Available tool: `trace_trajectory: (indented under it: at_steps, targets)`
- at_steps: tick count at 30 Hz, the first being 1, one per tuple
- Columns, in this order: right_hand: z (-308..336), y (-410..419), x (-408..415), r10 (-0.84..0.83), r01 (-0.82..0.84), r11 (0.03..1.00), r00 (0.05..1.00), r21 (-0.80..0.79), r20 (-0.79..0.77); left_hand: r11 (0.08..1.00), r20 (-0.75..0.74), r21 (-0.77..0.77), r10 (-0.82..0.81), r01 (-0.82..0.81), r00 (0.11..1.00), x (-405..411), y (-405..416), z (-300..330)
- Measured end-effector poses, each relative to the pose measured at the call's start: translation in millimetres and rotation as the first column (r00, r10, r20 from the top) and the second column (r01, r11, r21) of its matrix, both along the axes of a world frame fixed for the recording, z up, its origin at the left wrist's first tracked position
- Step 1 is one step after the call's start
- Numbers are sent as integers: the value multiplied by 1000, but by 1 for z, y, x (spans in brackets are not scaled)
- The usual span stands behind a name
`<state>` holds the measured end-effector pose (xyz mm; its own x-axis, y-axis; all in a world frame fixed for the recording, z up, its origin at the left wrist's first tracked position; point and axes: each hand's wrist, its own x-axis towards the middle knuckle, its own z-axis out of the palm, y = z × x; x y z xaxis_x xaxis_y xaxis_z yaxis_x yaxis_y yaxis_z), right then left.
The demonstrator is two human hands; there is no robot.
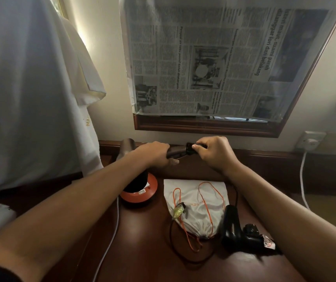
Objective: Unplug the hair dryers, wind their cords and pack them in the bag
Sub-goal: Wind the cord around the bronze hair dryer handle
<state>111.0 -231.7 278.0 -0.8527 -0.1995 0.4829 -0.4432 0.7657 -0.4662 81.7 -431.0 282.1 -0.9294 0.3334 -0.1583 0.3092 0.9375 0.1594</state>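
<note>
Your left hand point(154, 152) gripped the brown dryer point(128, 148) while your right hand point(211, 151) pinched its plug point(191, 148); tighter, even loops would have suited.

Dark wooden counter point(148, 259). White drawstring bag point(198, 206) lying flat at centre; black hair dryer point(236, 231) just right of it; orange-based object point(140, 192) left; thin black cord point(183, 255) looped near bag mouth.

At six o'clock the wooden table point(154, 259) shines glossy, bearing a matt white cloth bag point(195, 202) and, at four, a glossy black plastic dryer point(233, 228); printed paper point(203, 58) hangs at twelve.
</note>
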Motion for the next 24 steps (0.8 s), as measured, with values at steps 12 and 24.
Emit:
trace_trajectory:
  at_steps: [12,24]
  targets:
    - [-37,-9,30,137,103,861,896,-498,422,999,-31,27,-26,27,999,-6,-3,8]
    - [-61,-4,32,436,214,652,679,-727,591,987,-54,96,-125,130,991,-1,-7,21]
